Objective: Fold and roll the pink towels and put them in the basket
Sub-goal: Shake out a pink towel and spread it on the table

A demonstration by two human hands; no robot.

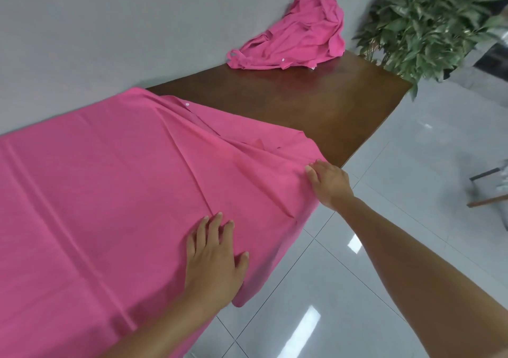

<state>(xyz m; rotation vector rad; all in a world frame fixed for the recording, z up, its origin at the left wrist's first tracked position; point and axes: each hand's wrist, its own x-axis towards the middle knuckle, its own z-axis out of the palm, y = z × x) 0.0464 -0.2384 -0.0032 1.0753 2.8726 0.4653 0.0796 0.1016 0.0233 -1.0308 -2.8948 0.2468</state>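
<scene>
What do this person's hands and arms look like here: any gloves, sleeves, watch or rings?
No gloves: the left hand and right hand are both bare. No ring, watch or bracelet shows on either hand or wrist. The forearms are bare too, with no sleeve in view up to the frame's edge. Fingernails look short, with no evident polish.

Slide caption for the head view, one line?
Left hand and right hand on a pink towel spread over the table; crumpled pink pile behind.
</scene>
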